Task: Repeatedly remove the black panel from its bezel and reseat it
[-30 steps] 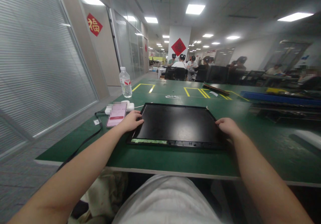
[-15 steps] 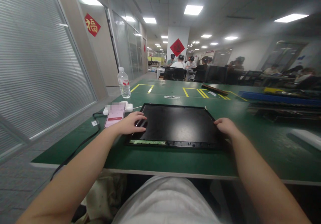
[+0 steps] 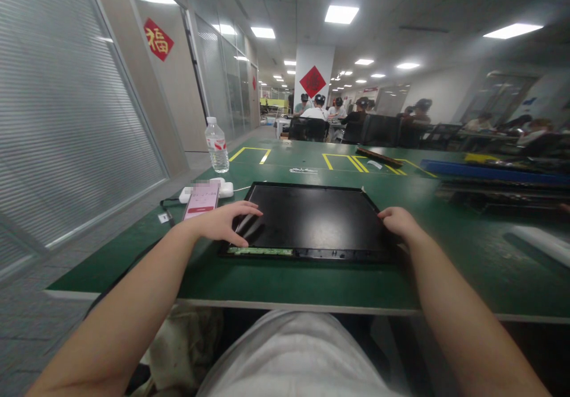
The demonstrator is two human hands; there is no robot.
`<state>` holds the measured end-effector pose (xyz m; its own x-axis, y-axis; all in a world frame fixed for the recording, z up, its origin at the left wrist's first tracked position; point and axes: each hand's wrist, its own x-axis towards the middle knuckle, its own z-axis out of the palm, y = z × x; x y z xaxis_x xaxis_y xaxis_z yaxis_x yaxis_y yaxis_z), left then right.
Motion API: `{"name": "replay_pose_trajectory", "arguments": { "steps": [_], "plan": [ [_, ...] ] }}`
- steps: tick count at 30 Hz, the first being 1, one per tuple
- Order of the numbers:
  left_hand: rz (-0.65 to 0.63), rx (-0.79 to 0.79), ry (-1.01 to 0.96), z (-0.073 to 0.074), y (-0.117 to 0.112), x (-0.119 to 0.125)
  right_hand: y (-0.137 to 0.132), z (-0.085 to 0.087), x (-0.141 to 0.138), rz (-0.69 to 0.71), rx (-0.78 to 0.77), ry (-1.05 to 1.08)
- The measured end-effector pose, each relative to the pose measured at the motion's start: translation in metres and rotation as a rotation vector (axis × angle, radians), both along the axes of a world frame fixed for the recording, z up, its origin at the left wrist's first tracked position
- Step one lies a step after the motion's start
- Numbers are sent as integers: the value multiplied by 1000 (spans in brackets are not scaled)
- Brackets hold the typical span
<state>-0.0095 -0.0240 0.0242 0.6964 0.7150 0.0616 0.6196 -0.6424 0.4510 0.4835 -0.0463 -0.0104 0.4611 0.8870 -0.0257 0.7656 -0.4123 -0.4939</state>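
A flat black display panel (image 3: 312, 216) lies on the green table in front of me. A green circuit strip (image 3: 260, 251) shows along the left part of its near edge. My left hand (image 3: 222, 224) is at the panel's left side, thumb and fingers spread apart, the thumb close to the circuit strip; whether it touches the surface is hard to tell. At the right edge, my right hand (image 3: 399, 224) has its fingers closed on the panel's frame, with some of them hidden beneath.
Left of the panel are a phone (image 3: 201, 200), a white power strip (image 3: 226, 189) and a water bottle (image 3: 217, 145). Yellow tape marks and a dark bar (image 3: 378, 157) are at the back. Long blue and dark parts (image 3: 494, 172) lie right. Several people sit beyond.
My left thumb has moved down towards the near left corner, widening the gap from the fingers. My right hand stays at the panel's right edge. The view has shifted slightly.
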Motion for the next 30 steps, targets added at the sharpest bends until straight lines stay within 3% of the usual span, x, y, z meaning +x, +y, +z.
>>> {"name": "replay_pose_trajectory", "arguments": {
  "steps": [8,22,26,30],
  "plan": [
    [-90,98,-23,3,-4,5,-3,3,-4,-21,-13,0],
    [-101,103,0,1,-3,4,-2,2,-3,-22,-8,15],
    [-9,121,-3,-4,5,2,-1,-1,-1,2,-7,24],
    [235,201,35,-10,13,4,1,-2,1,-17,-1,16]
  ]
}}
